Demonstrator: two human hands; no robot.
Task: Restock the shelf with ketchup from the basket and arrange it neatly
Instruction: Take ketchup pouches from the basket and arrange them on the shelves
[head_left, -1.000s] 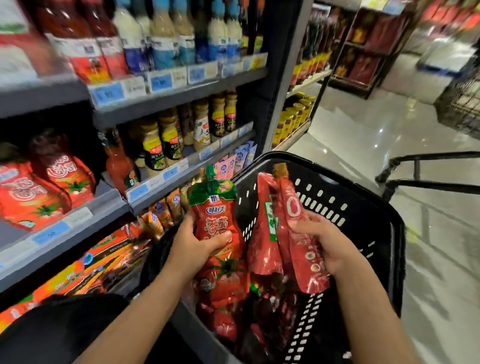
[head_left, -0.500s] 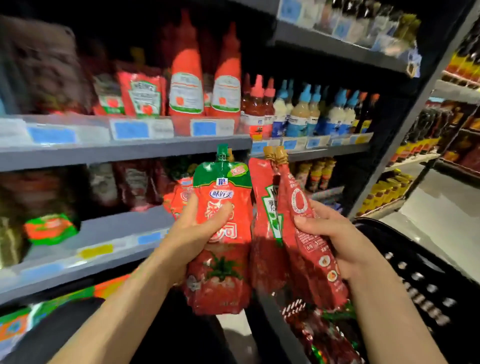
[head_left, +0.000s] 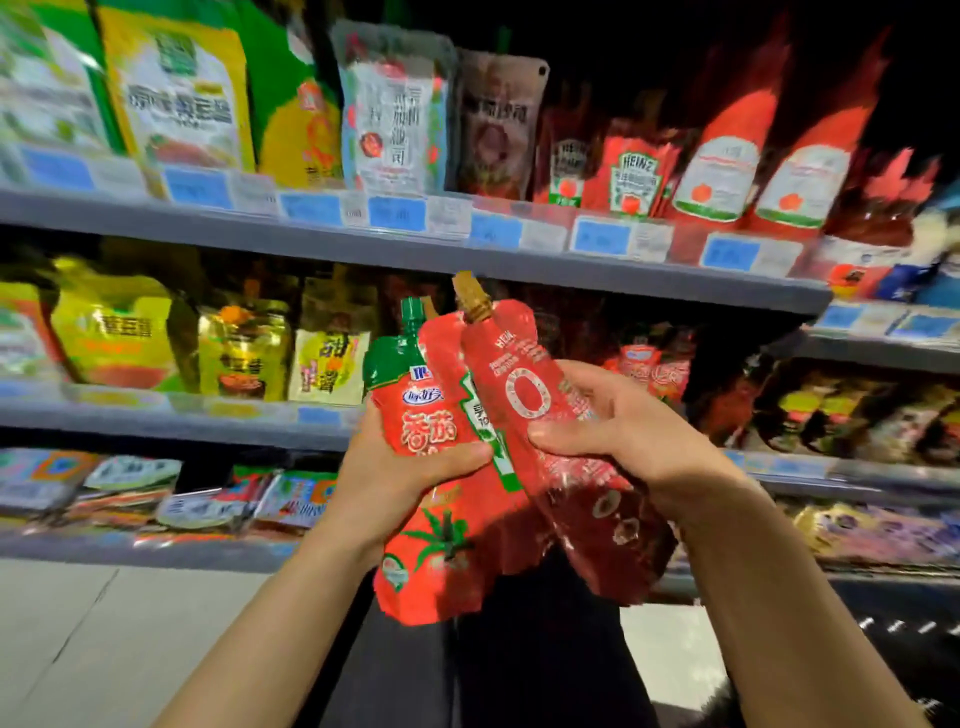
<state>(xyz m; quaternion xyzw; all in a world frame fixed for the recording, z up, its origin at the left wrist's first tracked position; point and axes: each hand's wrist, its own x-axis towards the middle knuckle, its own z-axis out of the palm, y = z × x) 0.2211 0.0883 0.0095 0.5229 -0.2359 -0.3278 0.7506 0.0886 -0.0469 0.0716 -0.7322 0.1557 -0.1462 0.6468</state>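
Observation:
My left hand (head_left: 395, 473) grips a red ketchup pouch with a green top and a tomato picture (head_left: 421, 519), thumb across its front. My right hand (head_left: 618, 431) holds two red Heinz ketchup pouches (head_left: 519, 395) with tan caps, fanned against the left pouch. All three pouches are raised in front of the grey shelves (head_left: 415, 249). More Heinz ketchup pouches (head_left: 631, 176) and tall red squeeze bottles (head_left: 727, 156) stand on the upper shelf at the right. Only a dark corner of the basket (head_left: 898, 623) shows at the lower right.
Yellow, green and white sauce pouches (head_left: 176, 98) fill the upper shelf's left side. Yellow sauce packs (head_left: 114, 332) stand on the middle shelf, flat packets (head_left: 197, 499) lie on the lowest shelf. Pale floor (head_left: 78, 623) lies at the lower left.
Both hands have lifted the pouches out of the basket and up to shelf height. The view has swung left, from the basket to the shelf front, and the pouches now overlap more closely.

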